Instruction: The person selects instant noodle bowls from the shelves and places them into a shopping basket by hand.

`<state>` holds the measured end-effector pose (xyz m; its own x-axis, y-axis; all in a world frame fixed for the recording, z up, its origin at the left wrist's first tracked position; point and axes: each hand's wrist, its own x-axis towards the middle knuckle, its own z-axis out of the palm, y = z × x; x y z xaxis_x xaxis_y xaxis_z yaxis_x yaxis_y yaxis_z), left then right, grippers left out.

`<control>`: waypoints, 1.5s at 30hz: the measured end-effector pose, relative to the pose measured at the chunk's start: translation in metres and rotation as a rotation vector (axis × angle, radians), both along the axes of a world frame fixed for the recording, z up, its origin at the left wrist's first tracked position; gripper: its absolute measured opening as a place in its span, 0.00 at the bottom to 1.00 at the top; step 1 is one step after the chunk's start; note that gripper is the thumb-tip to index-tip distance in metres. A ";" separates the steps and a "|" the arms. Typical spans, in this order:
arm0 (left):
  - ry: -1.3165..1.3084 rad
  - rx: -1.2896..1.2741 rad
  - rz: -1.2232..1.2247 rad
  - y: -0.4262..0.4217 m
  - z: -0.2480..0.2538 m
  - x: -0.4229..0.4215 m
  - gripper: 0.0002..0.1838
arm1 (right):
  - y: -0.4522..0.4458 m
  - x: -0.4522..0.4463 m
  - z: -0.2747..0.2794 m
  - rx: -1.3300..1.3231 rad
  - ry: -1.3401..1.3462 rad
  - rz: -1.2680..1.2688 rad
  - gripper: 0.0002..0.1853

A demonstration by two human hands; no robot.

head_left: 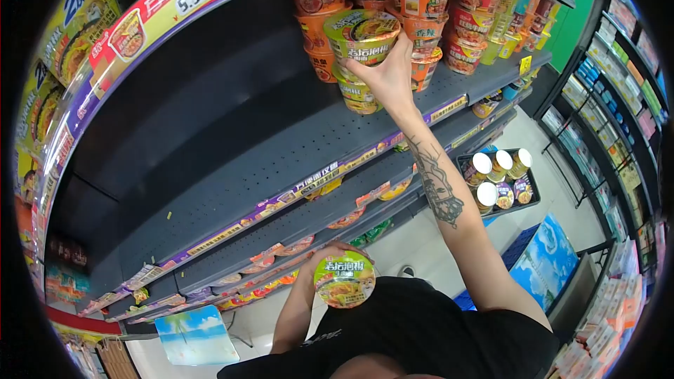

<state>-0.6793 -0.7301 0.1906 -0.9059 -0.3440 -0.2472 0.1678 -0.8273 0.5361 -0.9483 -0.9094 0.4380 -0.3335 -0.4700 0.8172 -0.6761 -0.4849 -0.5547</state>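
Observation:
My right hand point(390, 76) grips a green instant noodle bowl point(365, 48), thumb on the near side and fingers around its right side. That bowl sits directly above another green noodle bowl point(359, 97) on the dark shelf point(281, 137); I cannot tell whether the two touch. Close to my chest, my left hand point(330, 251) is wrapped round a second bowl of the same kind, a green-lidded noodle bowl point(344, 279) with its lid facing up. Most of the left fingers are hidden behind it. Orange noodle bowls point(421, 0) are stacked behind and beside the right hand.
Red noodle cups point(469, 24) and slimmer cups stand further right on the shelf. A black crate point(530, 200) with several cups is on the floor at right, near a blue beach-print box point(544, 263). A beach-print stool top point(196, 335) is at lower left.

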 end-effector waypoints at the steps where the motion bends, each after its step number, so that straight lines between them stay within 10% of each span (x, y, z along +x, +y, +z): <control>1: 0.004 -0.004 0.002 0.000 0.000 0.001 0.32 | -0.003 0.002 0.001 0.040 -0.001 -0.011 0.57; 12: 0.014 -0.109 -0.004 -0.019 0.010 -0.001 0.32 | 0.047 -0.002 -0.009 0.052 0.080 -0.043 0.61; 19: 0.167 -0.109 0.404 -0.046 0.102 -0.048 0.34 | 0.199 -0.014 -0.126 0.229 -0.538 1.083 0.59; 37: 0.142 -0.485 0.709 -0.068 0.217 -0.114 0.34 | 0.228 0.002 -0.065 0.355 0.013 0.302 0.65; 43: 0.187 -1.178 0.950 -0.113 0.274 -0.112 0.33 | 0.171 -0.022 0.026 -0.044 0.124 0.188 0.55; 45: -0.230 -1.370 0.994 -0.140 0.276 -0.109 0.26 | 0.146 -0.028 0.043 0.001 0.044 0.224 0.59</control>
